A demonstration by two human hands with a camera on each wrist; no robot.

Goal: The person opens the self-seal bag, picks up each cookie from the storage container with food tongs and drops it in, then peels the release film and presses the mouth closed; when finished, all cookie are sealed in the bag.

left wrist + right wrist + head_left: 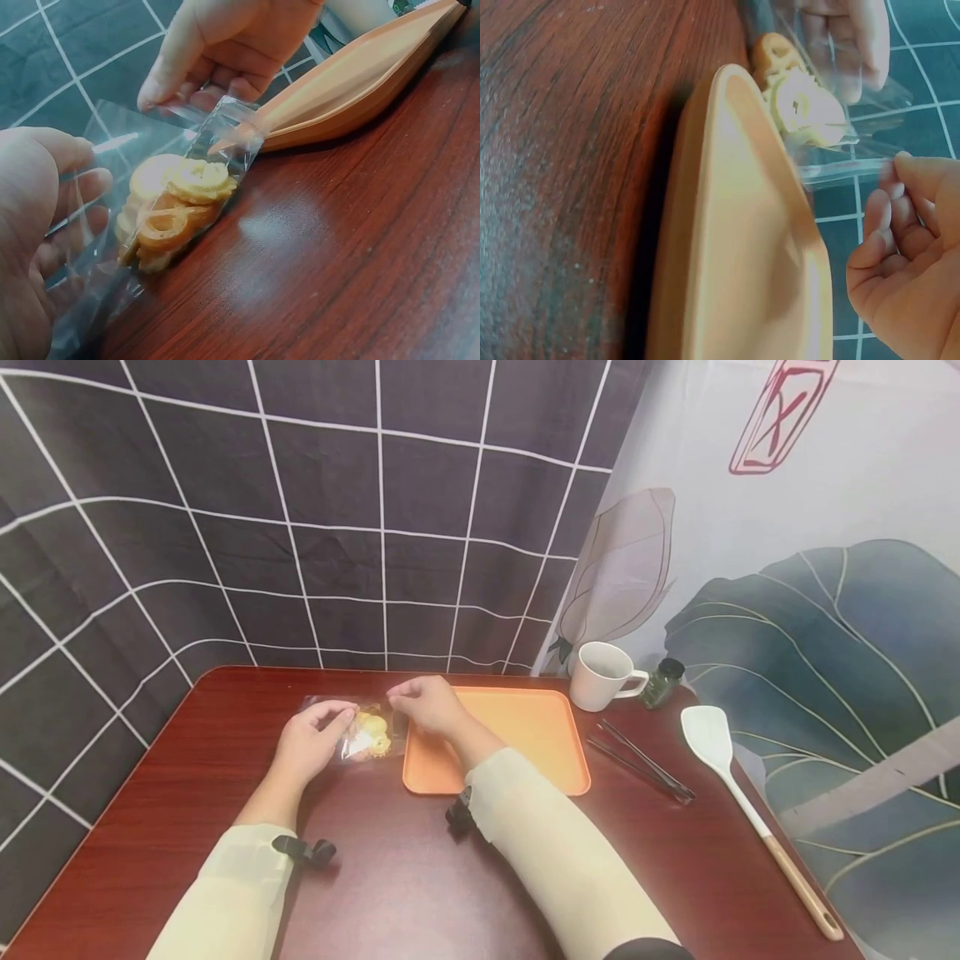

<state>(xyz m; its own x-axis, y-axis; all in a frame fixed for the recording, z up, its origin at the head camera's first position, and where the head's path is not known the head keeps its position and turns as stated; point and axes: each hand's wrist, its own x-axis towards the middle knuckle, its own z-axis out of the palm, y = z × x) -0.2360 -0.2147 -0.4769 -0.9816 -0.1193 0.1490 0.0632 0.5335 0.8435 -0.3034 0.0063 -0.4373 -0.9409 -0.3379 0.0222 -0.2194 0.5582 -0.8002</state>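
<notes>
A clear plastic bag of yellow and brown cookies is held up between my two hands, left of the orange tray. The thumb and fingers of my left hand grip its left side. At the opposite end, my right hand pinches the edge of the bag between thumb and forefinger, over the tray's left end. The right wrist view shows this pinched edge as a taut strip, with the other fingers curled. Several cookies lie bunched together in the bag.
Behind the tray's right corner stands a white mug, beside a small dark-lidded jar. Metal tongs lie right of the tray. A white spatula with a wooden handle lies along the table's right edge. A dark grid-patterned curtain hangs behind.
</notes>
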